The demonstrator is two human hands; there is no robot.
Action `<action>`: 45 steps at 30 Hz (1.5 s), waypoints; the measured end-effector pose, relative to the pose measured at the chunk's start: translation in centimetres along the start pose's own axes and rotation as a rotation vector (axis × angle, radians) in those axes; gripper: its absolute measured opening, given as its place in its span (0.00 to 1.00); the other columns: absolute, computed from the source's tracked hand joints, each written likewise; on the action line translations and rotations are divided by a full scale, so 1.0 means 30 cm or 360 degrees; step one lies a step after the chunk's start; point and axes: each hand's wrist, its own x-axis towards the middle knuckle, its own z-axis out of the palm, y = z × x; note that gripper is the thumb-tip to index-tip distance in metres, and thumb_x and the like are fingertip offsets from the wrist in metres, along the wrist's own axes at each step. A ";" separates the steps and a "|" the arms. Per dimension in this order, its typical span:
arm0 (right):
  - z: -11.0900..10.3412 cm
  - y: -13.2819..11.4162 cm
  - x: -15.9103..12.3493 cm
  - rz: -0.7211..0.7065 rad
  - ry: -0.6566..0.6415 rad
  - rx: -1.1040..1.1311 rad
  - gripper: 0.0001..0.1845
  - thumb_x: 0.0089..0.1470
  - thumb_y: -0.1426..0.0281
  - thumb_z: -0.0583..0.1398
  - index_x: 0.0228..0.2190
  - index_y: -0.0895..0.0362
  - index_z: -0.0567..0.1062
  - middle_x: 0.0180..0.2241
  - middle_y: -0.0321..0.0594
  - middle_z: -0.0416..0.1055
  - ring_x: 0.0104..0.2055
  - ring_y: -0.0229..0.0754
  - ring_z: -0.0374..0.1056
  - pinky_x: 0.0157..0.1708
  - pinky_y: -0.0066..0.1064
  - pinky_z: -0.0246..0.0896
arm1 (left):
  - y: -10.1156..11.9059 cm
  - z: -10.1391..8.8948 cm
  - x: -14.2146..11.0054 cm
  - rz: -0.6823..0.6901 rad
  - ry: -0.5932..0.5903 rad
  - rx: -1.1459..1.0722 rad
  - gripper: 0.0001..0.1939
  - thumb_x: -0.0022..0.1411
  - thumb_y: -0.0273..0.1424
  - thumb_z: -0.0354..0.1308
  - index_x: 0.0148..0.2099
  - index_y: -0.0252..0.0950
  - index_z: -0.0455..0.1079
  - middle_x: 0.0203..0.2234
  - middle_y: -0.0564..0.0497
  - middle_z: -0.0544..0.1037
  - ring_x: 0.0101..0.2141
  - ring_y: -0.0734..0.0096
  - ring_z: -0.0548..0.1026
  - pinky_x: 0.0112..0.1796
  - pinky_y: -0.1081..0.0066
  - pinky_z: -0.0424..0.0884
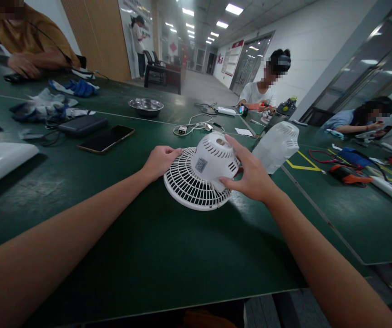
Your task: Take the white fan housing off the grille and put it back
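Note:
A white fan head (199, 184) lies on the green table, its slotted rear grille beneath and its domed motor housing (212, 157) on top. A small printed label sits on the dome's near side. My left hand (161, 161) pinches the grille's left rim, thumb and fingers at the edge. With thumb and fingers spread round it, my right hand (248, 175) grips the right side of the housing. Just beyond that hand stands a white plastic fan part (276, 146) with slots near its top. The fan's front side is hidden underneath.
Behind the fan lie a white cable (196, 126) and a metal bowl (146, 107). To the left are a phone (107, 139), a dark case (83, 125) and a white panel (4, 161). An orange meter (349, 175) lies right. Several people are around the tables.

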 end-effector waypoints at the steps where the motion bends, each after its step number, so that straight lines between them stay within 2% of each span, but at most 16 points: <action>1: 0.001 -0.003 0.000 0.0005 0.0002 -0.0035 0.54 0.48 0.61 0.66 0.68 0.45 0.45 0.58 0.49 0.62 0.47 0.58 0.66 0.45 0.55 0.68 | 0.000 0.000 0.000 0.0005 0.0007 0.0007 0.18 0.61 0.45 0.58 0.39 0.34 0.77 0.34 0.44 0.82 0.33 0.64 0.79 0.32 0.67 0.70; 5: 0.007 -0.014 0.000 0.0023 0.0029 -0.0164 0.55 0.48 0.61 0.65 0.69 0.45 0.41 0.51 0.48 0.66 0.43 0.56 0.66 0.44 0.55 0.66 | -0.002 0.000 0.002 0.0017 0.0032 0.0039 0.18 0.61 0.45 0.57 0.39 0.35 0.77 0.34 0.44 0.82 0.33 0.65 0.78 0.32 0.67 0.70; 8: 0.010 -0.017 -0.002 0.0001 0.0029 -0.0176 0.54 0.48 0.61 0.65 0.68 0.45 0.41 0.54 0.48 0.64 0.45 0.58 0.65 0.46 0.56 0.65 | -0.005 0.001 0.004 0.0024 0.0039 0.0061 0.18 0.62 0.45 0.57 0.38 0.35 0.78 0.35 0.44 0.82 0.33 0.65 0.78 0.33 0.68 0.69; 12: 0.010 -0.013 -0.004 0.0003 0.0060 -0.0145 0.52 0.47 0.61 0.65 0.67 0.47 0.47 0.59 0.49 0.61 0.52 0.62 0.64 0.50 0.58 0.63 | -0.010 0.003 0.008 0.0034 0.0039 0.0074 0.18 0.61 0.45 0.57 0.38 0.36 0.77 0.34 0.44 0.82 0.33 0.65 0.78 0.33 0.67 0.69; 16: 0.008 -0.004 -0.008 -0.0009 0.0065 -0.0122 0.50 0.44 0.61 0.67 0.65 0.46 0.51 0.61 0.47 0.60 0.54 0.62 0.64 0.52 0.57 0.63 | -0.018 0.004 0.013 0.0079 0.0070 0.0102 0.19 0.61 0.46 0.56 0.36 0.35 0.77 0.33 0.44 0.82 0.32 0.65 0.78 0.32 0.67 0.68; 24: 0.007 0.002 -0.014 0.0033 0.0075 -0.0123 0.48 0.46 0.61 0.67 0.64 0.46 0.52 0.61 0.46 0.60 0.50 0.59 0.67 0.48 0.54 0.68 | -0.021 0.003 0.013 0.0081 0.0049 0.0084 0.20 0.61 0.47 0.56 0.37 0.35 0.77 0.33 0.45 0.82 0.32 0.65 0.78 0.33 0.66 0.69; 27: -0.003 0.004 -0.012 0.0037 0.0068 -0.0070 0.46 0.46 0.60 0.67 0.63 0.47 0.55 0.59 0.46 0.63 0.51 0.58 0.67 0.44 0.51 0.71 | -0.015 0.001 0.010 0.0061 0.0031 0.0068 0.19 0.62 0.46 0.56 0.38 0.35 0.77 0.33 0.45 0.82 0.32 0.65 0.78 0.33 0.66 0.69; 32: -0.019 0.005 -0.012 0.0057 0.0059 0.0026 0.44 0.46 0.58 0.66 0.62 0.47 0.57 0.54 0.46 0.67 0.45 0.53 0.70 0.36 0.44 0.73 | -0.010 0.000 0.006 0.0041 0.0021 0.0070 0.18 0.62 0.45 0.56 0.37 0.35 0.77 0.33 0.45 0.82 0.32 0.65 0.78 0.32 0.67 0.69; 40: -0.009 0.001 -0.017 0.0068 0.0117 0.0000 0.43 0.46 0.57 0.67 0.60 0.48 0.58 0.50 0.46 0.69 0.43 0.52 0.71 0.35 0.44 0.72 | 0.006 0.002 -0.004 0.0012 0.0030 0.0076 0.16 0.62 0.44 0.56 0.36 0.36 0.77 0.32 0.46 0.82 0.31 0.66 0.78 0.31 0.68 0.69; 45: -0.002 0.008 -0.014 0.0051 0.0129 -0.0019 0.43 0.46 0.55 0.67 0.60 0.47 0.58 0.51 0.46 0.68 0.50 0.57 0.68 0.39 0.48 0.71 | -0.008 0.007 0.007 0.0074 0.0071 0.0097 0.17 0.62 0.45 0.56 0.34 0.36 0.76 0.30 0.46 0.81 0.30 0.67 0.77 0.31 0.67 0.68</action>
